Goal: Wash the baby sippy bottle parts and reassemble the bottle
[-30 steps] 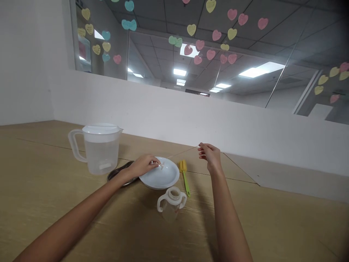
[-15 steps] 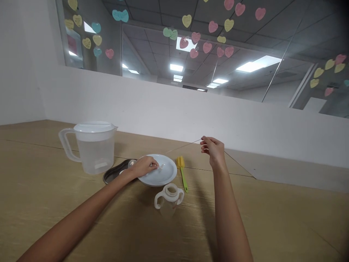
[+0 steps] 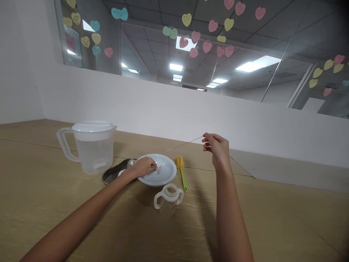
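My left hand is over the white bowl, its fingers pinched at a small clear piece whose exact kind I cannot make out. Raised to the right, my right hand pinches one end of a long thin wire brush. Its far tip points left, above the bowl's back rim. In front of the bowl stands an uncapped clear baby bottle with two white handles. Right of the bowl lies a sponge brush with a yellow head and green handle.
A lidded clear plastic pitcher stands at the back left. Beside the bowl is a dark metal tray, holding a clear round piece, partly hidden by my left arm. A white wall rises behind the wooden table.
My right hand has moved slightly up and to the right with the wire brush. My left hand has shifted a little left over the bowl, and the clear piece beside its fingers shows more plainly.
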Demonstrator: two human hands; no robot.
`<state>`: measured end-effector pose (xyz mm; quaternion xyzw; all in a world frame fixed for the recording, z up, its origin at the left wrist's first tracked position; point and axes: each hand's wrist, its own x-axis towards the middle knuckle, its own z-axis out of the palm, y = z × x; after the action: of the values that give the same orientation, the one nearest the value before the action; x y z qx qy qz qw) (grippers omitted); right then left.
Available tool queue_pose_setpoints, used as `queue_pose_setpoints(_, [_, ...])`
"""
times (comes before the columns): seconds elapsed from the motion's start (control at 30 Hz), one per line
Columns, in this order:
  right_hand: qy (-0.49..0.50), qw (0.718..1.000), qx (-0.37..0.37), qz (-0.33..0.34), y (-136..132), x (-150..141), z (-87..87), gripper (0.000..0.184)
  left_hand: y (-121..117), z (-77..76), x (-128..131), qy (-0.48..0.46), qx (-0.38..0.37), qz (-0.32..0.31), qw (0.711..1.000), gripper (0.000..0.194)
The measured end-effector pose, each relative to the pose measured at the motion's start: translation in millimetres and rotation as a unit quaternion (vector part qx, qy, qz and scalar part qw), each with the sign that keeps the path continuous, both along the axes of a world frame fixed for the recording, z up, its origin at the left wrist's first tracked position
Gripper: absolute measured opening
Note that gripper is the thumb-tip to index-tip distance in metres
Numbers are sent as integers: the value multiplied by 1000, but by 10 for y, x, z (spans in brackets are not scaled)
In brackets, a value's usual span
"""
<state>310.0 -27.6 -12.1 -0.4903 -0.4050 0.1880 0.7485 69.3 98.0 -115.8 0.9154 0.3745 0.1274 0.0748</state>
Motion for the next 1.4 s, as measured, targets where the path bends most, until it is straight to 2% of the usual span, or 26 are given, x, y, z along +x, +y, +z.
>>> queue_pose_setpoints(0.27, [-6,1000,9,-1,-67,-50,60,19,20,-64,92,45,8,33,998,19])
queue_pose_setpoints(0.5, [-13,1000,7,9,-47,-61,37,20,56,-62,237,67,40,10,997,13])
queue_pose_setpoints(0.67, [-11,1000,-1,2,-47,-58,33,21,79,-55,214,71,50,16,996,12])
queue_pose_setpoints(0.87, [-14,1000,0,7,-39,-73,29,22,87,-70,175,56,27,11,998,14])
queue_pose_setpoints(1.03, [-12,1000,-7,8,-16,-54,7,22,91,-78,161,27,-17,-19,999,17])
queue_pose_setpoints(1.17, [-6,1000,-12,4,14,-22,-15,21,96,34,66,-13,-69,-68,995,20])
queue_pose_setpoints(1.4, [4,1000,-17,8,110,35,-86,23,41,428,-203,-82,-138,-138,977,32])
